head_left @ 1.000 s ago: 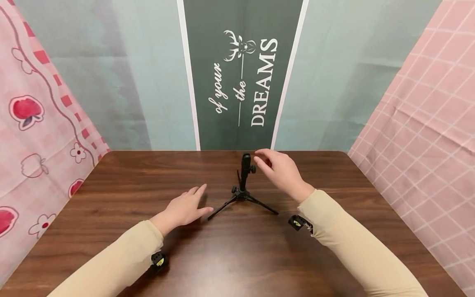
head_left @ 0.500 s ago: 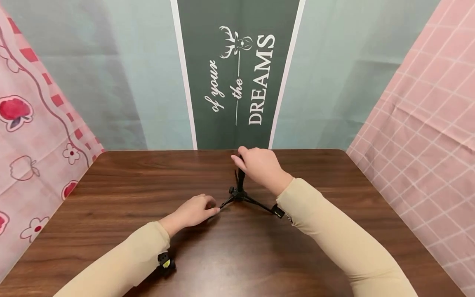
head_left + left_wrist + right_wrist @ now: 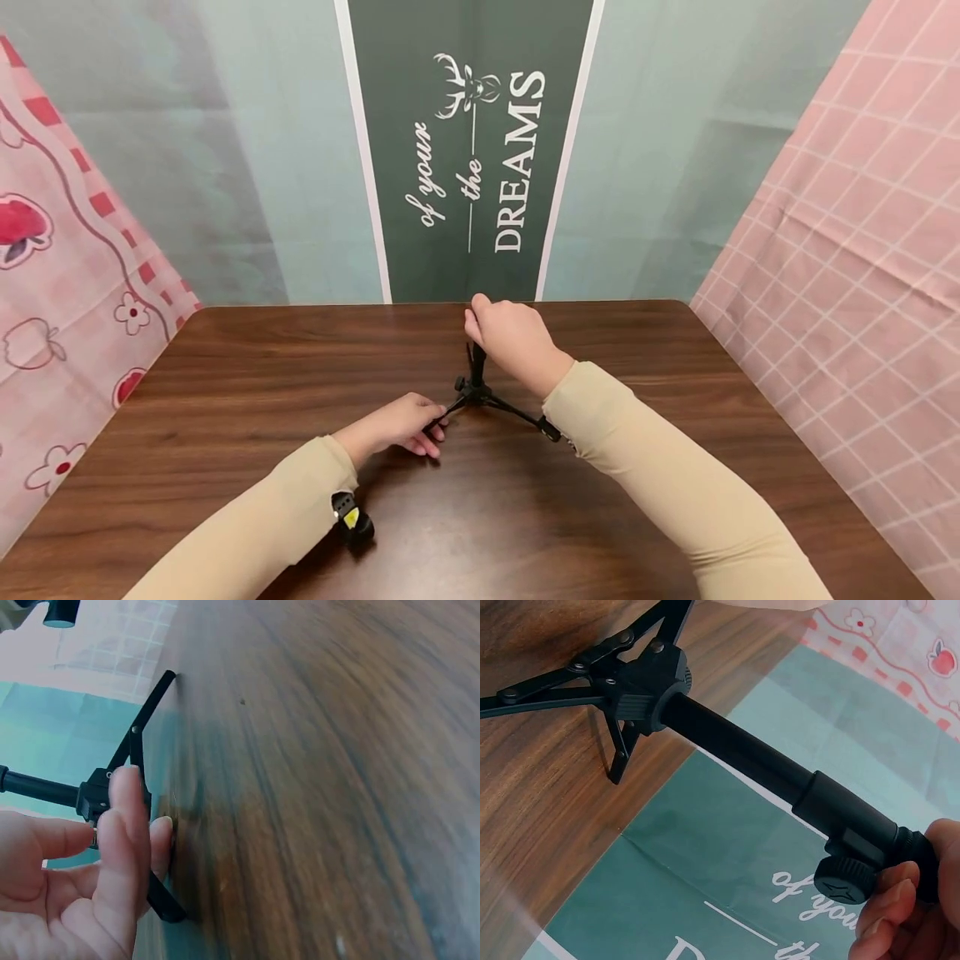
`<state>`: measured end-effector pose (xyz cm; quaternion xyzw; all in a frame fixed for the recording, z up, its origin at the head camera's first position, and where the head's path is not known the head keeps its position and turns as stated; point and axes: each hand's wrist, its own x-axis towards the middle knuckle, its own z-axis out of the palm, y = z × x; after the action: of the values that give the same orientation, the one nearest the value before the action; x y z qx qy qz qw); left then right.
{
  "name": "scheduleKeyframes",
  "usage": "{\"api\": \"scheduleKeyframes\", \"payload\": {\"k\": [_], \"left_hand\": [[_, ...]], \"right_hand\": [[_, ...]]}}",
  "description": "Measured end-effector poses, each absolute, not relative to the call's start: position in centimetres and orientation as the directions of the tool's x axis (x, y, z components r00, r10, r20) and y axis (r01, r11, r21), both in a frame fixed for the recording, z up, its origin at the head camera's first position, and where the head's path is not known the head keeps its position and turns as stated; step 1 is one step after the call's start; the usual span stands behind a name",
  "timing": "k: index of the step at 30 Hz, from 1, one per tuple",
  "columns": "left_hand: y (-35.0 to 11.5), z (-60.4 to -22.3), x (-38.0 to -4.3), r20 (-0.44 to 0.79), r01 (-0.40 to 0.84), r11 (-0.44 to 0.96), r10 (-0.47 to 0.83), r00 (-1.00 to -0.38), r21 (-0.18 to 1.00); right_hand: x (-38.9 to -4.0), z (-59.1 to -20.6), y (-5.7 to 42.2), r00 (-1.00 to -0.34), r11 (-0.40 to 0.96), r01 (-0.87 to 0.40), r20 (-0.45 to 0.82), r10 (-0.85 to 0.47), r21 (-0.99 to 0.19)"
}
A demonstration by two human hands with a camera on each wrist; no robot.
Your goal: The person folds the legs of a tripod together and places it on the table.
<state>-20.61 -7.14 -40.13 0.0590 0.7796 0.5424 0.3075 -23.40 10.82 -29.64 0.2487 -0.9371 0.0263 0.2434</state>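
Observation:
A small black tripod stand (image 3: pixel 476 394) stands upright on the table, its legs spread. My right hand (image 3: pixel 516 337) grips the top of its post, hiding that end in the head view. Seen from the right wrist, the fingers (image 3: pixel 889 911) curl at the post's end beside a round knob (image 3: pixel 846 880), and the tube (image 3: pixel 739 754) runs down to the leg hub (image 3: pixel 641 694). Down at the near left leg, my left hand (image 3: pixel 405 422) holds the leg between thumb and fingers. The left wrist view has those fingers (image 3: pixel 120 855) partly covering the leg and hub.
The brown wooden table (image 3: pixel 480 508) ends at a back edge against a grey-green cloth (image 3: pixel 457 167) with white lettering. Pink patterned cloth (image 3: pixel 67 333) hangs at the left, pink checked cloth (image 3: pixel 847 275) at the right. A black camera (image 3: pixel 354 518) is worn under the left wrist.
My right hand has moved left onto the top of the tripod stand and taken hold. From beside the stand, my left hand has come right and taken hold of the near left leg.

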Motion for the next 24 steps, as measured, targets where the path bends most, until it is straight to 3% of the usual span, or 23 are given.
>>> {"api": "scheduleKeyframes", "payload": {"k": [11,16,24], "left_hand": [[-6.3,-41.0,-20.6,-0.43,-0.329,0.309,0.364,-0.826,0.892],[-6.1,-41.0,-20.6,-0.415,-0.304,0.317,0.387,-0.824,0.899],[-5.7,-41.7,-20.2,-0.375,-0.271,0.342,0.29,-0.88,0.9]], "right_hand": [[-23.0,-29.6,10.7,-0.751,0.875,-0.481,0.49,-0.443,0.053],[-22.9,-29.5,10.7,-0.739,0.879,-0.473,0.519,-0.429,0.054],[-22.8,-29.8,10.8,-0.749,0.877,-0.48,0.511,-0.423,0.022]]}}
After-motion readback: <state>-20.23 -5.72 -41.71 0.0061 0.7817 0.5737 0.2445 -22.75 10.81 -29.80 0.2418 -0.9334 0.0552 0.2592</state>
